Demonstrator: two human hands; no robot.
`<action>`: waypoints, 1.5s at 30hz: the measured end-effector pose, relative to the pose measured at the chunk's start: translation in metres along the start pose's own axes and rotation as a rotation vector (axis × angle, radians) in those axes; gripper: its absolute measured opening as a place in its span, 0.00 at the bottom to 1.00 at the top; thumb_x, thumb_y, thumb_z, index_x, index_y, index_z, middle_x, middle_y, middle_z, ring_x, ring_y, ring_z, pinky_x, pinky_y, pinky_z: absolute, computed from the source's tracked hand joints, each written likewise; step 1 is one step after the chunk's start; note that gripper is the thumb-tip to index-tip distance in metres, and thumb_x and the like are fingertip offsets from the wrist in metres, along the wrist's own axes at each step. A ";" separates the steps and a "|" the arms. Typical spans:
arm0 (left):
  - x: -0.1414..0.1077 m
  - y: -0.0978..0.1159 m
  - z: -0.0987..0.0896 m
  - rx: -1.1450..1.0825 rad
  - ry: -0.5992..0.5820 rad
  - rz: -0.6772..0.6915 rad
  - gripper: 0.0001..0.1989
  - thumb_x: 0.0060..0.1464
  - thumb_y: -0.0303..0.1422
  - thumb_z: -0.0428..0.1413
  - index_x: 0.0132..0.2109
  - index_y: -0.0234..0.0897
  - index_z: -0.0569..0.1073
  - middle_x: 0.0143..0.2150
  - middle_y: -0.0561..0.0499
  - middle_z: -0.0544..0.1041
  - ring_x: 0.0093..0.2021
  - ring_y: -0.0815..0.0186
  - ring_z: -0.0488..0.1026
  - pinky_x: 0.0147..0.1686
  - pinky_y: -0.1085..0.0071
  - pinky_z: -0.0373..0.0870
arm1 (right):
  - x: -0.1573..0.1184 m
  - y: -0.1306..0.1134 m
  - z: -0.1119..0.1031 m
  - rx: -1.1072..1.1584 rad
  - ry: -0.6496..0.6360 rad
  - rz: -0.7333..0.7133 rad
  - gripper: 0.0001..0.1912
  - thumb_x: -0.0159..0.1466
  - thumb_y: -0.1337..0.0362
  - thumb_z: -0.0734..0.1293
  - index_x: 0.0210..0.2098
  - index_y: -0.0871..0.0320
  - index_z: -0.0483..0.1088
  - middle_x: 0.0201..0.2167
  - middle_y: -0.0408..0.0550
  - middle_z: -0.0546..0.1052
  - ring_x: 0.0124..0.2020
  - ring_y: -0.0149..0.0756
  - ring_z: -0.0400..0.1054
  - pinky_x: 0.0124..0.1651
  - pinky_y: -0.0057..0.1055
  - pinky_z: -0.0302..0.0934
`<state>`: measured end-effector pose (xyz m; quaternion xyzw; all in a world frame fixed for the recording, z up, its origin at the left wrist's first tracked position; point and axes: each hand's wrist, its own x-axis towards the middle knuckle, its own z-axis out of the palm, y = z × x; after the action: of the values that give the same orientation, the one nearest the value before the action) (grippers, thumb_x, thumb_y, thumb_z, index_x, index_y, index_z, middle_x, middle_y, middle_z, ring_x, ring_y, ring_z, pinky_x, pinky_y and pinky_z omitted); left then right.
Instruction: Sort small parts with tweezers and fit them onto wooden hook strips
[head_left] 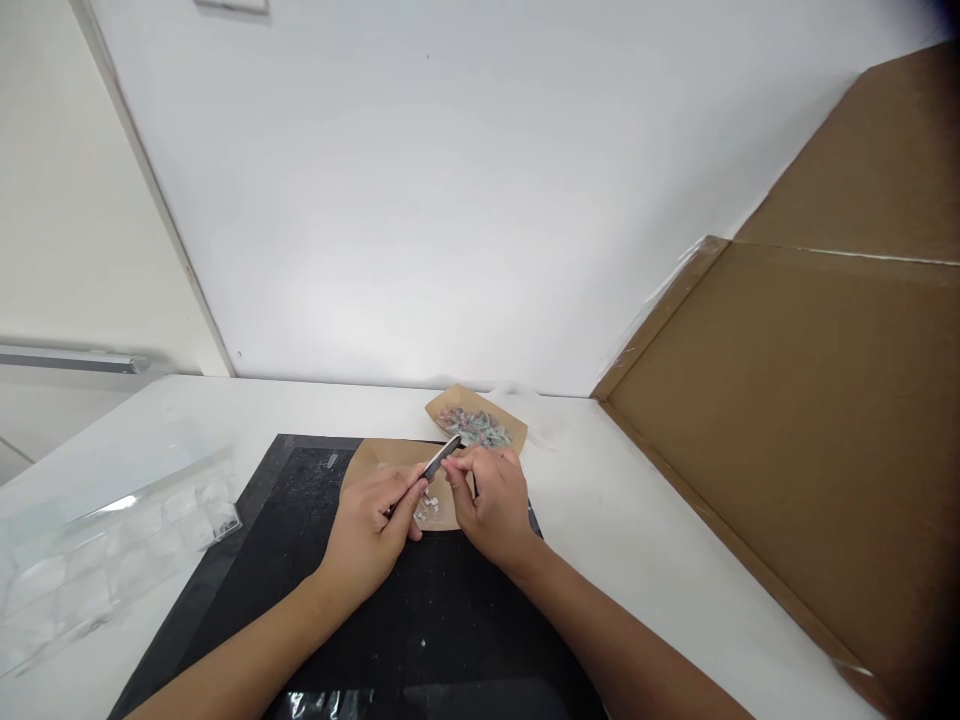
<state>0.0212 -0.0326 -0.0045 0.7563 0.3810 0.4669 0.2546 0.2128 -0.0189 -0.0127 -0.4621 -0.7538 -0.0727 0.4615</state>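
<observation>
My left hand [376,515] grips a slim dark tool [441,458] with a pale edge, which slants up to the right between thumb and fingers. Close to the tool's upper part, my right hand [491,500] has its thumb and index finger pinched together; whatever they hold is too small to make out. Under both hands lies a brown paper tray [367,458] with small white pieces [428,507] in it. Behind it, a second brown tray [441,399] holds pink and green bits in what looks like clear wrapping [480,428].
A black mat [315,540] lies on the white table [637,560]. On the left is a clear plastic compartment box [112,560]. Brown cardboard [795,400] stands at the right, and a white wall [420,200] rises behind.
</observation>
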 end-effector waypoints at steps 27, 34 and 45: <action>0.002 0.001 -0.001 -0.102 -0.063 -0.145 0.19 0.69 0.39 0.53 0.60 0.40 0.77 0.23 0.54 0.78 0.22 0.68 0.74 0.22 0.75 0.68 | 0.001 0.004 0.002 0.002 0.077 0.011 0.08 0.73 0.64 0.63 0.35 0.54 0.66 0.30 0.44 0.79 0.33 0.38 0.74 0.44 0.39 0.57; 0.000 -0.006 0.003 -0.202 -0.059 -0.219 0.20 0.67 0.41 0.54 0.59 0.38 0.78 0.29 0.50 0.81 0.20 0.70 0.75 0.19 0.77 0.68 | -0.002 -0.005 0.004 -0.004 0.020 -0.092 0.07 0.72 0.65 0.63 0.35 0.54 0.65 0.30 0.43 0.79 0.31 0.35 0.73 0.43 0.38 0.56; 0.000 -0.003 0.003 -0.255 -0.074 -0.315 0.22 0.65 0.44 0.55 0.58 0.35 0.78 0.26 0.50 0.80 0.17 0.72 0.71 0.16 0.78 0.67 | -0.001 -0.003 0.003 -0.047 -0.028 -0.142 0.09 0.73 0.65 0.62 0.34 0.55 0.65 0.28 0.42 0.77 0.31 0.34 0.72 0.43 0.37 0.55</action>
<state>0.0231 -0.0307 -0.0081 0.6658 0.4227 0.4376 0.4320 0.2088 -0.0201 -0.0142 -0.4190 -0.7892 -0.1163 0.4337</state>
